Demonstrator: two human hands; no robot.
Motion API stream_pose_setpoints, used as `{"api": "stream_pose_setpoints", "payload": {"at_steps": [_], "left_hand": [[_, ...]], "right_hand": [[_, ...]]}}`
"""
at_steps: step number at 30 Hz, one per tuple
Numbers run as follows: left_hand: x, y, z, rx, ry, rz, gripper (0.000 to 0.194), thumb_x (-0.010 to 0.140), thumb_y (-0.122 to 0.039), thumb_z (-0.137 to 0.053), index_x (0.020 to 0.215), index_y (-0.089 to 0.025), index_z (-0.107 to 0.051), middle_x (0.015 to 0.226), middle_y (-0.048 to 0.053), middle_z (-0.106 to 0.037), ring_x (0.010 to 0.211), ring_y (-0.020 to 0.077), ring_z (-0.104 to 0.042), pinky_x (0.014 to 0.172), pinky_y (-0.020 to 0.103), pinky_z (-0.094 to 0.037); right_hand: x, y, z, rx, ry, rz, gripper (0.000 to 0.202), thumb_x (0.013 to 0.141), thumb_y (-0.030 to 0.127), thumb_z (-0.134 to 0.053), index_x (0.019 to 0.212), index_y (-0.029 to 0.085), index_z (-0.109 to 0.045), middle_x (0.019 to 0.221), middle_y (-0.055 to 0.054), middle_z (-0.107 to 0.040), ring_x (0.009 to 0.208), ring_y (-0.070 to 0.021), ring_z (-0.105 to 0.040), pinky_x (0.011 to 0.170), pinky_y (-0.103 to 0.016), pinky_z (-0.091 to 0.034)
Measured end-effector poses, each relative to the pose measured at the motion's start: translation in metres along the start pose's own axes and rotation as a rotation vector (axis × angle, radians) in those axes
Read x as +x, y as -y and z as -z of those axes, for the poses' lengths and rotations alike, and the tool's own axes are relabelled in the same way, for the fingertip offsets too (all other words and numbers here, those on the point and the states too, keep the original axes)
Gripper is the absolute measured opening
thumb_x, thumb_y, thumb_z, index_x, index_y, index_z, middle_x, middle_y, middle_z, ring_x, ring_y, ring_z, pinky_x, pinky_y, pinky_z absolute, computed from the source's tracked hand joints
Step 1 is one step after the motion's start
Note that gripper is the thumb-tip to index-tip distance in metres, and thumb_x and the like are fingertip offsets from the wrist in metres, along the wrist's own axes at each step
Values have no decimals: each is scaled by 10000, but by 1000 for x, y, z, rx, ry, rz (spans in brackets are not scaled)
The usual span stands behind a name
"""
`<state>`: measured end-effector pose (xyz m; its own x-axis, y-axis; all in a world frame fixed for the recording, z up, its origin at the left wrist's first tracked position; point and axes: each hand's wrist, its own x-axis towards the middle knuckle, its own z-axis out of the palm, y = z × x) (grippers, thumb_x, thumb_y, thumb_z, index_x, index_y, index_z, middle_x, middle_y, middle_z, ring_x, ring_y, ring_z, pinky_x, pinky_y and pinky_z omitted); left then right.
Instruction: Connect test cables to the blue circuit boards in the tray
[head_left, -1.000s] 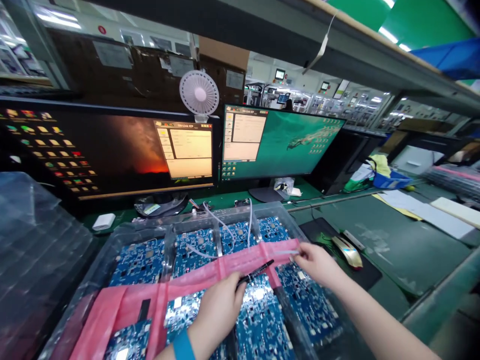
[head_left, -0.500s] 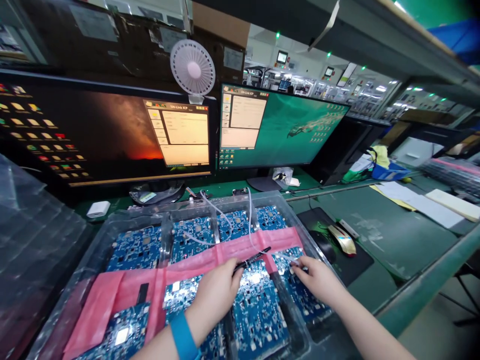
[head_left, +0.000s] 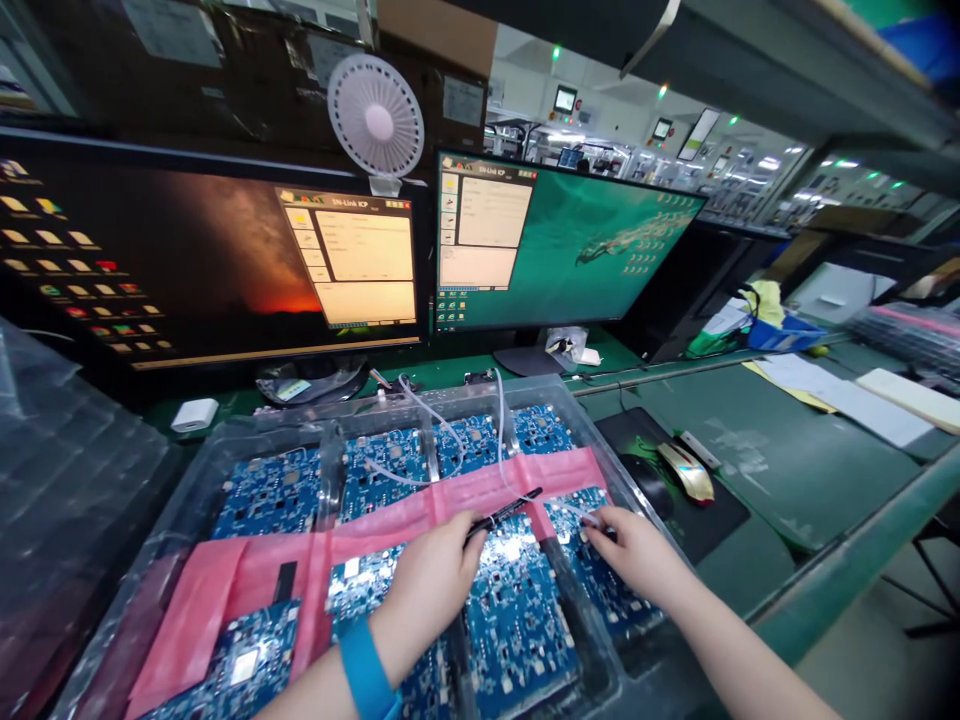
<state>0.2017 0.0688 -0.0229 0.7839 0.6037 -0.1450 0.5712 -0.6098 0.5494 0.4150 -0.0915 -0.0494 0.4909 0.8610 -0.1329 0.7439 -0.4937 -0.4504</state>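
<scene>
My left hand (head_left: 433, 568), with a blue band on its wrist, is closed around a slim black pen (head_left: 513, 509) whose tip points up and right. It hovers over blue circuit boards (head_left: 517, 620) in a clear plastic tray (head_left: 613, 478). My right hand (head_left: 636, 548) pinches the end of a white cable (head_left: 500, 425) at a board on the tray's right side. Its fingers hide the cable's tip, so I cannot tell whether it is plugged in. Pink strips (head_left: 480, 487) lie across the tray between the boards.
Two monitors (head_left: 570, 250) stand behind the tray, with a small fan (head_left: 377, 118) on top between them. To the right are a gold mouse (head_left: 686, 473) on a black mat (head_left: 712, 530) and papers (head_left: 844, 395). Bubble wrap (head_left: 67, 520) rises at the left.
The camera view has shifted slightly. Both hands keep nearly the same place and grip, the left on the pen and the right at the cable end.
</scene>
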Motion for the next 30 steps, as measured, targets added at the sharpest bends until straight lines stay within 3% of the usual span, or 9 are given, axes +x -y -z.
{"api": "stream_pose_setpoints", "payload": {"at_steps": [11,16,21,24,27,28,30], "left_hand": [[0,0,0,10,10,1,272,855,-306,-354,1007,-184,-543,987,73,-619,908,229,-575,759,319,-432],[-2,-1,0,7,0,2,267,852,-293,-360,1027,-194,-535,995,70,-619,913,220,-574,758,308,-427],[-2,0,1,1,1,21,262,844,-288,-363,1003,-189,-546,984,63,-622,886,227,-579,719,308,-433],[-3,1,0,-21,-10,17,240,837,-285,-376,985,-202,-547,959,45,-629,878,220,-581,716,298,-434],[-5,2,-1,-28,-28,13,221,832,-286,-384,948,-211,-557,920,33,-637,843,219,-590,697,301,-439],[-6,2,-1,-33,-33,14,218,830,-286,-386,942,-214,-559,915,30,-638,839,217,-591,695,300,-441],[-8,3,-2,-44,-43,18,213,826,-283,-391,939,-224,-562,909,25,-639,838,210,-591,699,292,-442]], "right_hand": [[1,6,-4,-103,-9,85,77,744,170,-479,680,172,-523,873,-40,-578,855,-181,-510,763,-263,-350],[-1,5,-6,-93,-32,118,127,774,199,-465,697,167,-561,919,-49,-584,871,-176,-517,793,-267,-368],[-9,7,21,43,-9,163,186,752,301,-505,838,177,-613,978,-61,-585,935,-195,-514,850,-280,-380],[-3,-29,54,79,-96,64,316,777,401,-436,952,192,-596,987,-55,-588,914,-198,-530,815,-282,-412],[21,-103,76,-62,-286,-232,448,734,510,-397,960,188,-610,1014,-94,-579,860,-248,-560,751,-330,-435],[31,-131,79,-164,-268,-320,470,734,519,-376,955,186,-623,1010,-128,-577,862,-277,-559,739,-362,-428],[49,-179,76,-262,-223,-344,478,711,483,-377,917,149,-651,1029,-195,-555,891,-321,-547,785,-402,-390]]}}
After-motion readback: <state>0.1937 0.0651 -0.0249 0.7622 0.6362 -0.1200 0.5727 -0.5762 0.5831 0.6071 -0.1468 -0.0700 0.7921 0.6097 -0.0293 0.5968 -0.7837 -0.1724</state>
